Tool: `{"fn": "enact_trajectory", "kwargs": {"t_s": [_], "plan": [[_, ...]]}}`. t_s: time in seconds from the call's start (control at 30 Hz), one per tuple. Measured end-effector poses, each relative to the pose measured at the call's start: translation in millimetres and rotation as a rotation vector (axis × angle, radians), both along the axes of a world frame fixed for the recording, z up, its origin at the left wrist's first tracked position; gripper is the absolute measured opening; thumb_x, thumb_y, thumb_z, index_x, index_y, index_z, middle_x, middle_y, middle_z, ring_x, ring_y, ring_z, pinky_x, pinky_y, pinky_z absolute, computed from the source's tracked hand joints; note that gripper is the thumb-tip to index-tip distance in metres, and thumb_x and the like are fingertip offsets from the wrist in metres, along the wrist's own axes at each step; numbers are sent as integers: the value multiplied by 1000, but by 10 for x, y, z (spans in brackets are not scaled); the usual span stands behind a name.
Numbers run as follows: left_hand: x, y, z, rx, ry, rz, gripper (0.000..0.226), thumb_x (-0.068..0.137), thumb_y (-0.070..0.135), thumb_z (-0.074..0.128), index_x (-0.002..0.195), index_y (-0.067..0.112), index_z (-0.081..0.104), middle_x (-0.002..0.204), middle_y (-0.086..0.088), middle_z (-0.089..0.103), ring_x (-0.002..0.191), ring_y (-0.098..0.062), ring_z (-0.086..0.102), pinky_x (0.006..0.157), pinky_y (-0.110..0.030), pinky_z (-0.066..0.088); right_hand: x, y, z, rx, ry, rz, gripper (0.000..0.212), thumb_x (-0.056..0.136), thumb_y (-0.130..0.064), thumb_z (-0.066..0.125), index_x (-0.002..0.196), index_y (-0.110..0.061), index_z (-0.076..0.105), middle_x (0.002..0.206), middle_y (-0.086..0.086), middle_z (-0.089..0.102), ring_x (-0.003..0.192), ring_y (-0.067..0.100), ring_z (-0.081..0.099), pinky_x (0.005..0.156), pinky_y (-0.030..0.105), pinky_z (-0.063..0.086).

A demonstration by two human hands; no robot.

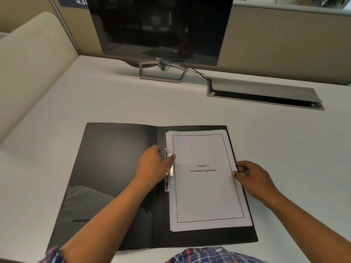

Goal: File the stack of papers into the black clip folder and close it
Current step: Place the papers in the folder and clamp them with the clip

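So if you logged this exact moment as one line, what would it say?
folder: open on desk | papers: on right half | left hand: on metal clip | right hand: steadying papers' right edge | not closed

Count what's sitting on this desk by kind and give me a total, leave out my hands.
Folder: 1, black, lying open
Paper stack: 1, on the folder's right half
Metal clip: 1, at the stack's left edge
Monitor: 1, screen dark
Cable box: 1, lid ajar
Total: 5

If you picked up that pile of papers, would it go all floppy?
Probably floppy: the stack of papers looks like thin loose sheets. It would likely fan apart, since the edges already sit uneven. The right hand steadies one side.
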State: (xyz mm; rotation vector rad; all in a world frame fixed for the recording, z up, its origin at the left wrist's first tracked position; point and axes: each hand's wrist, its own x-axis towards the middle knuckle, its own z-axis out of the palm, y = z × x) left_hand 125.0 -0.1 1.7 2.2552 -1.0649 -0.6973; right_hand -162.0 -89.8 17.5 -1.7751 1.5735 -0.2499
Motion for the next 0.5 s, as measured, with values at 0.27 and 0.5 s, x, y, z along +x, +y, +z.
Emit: {"fn": "enact_trajectory", "kwargs": {"t_s": [0.27, 0.5], "plan": [[271, -603, 55, -47, 122, 54, 15, 91, 11, 54, 106, 12, 55, 85, 7, 52, 81, -17, 53, 60, -25, 41, 227, -392, 63, -36, -31, -20, 42, 86, -20, 67, 126, -10, 58, 114, 5, 63, 105, 22, 60, 90, 29, 42], [338, -767, -57, -35, 123, 66, 18, 90, 8, 51, 107, 13, 55, 92, 1, 56, 70, -5, 50, 57, -22, 40, 453, -874, 111, -73, -106, -95, 38, 85, -13, 61, 123, -12, 61, 112, 1, 65, 104, 19, 60, 92, 31, 46]]}}
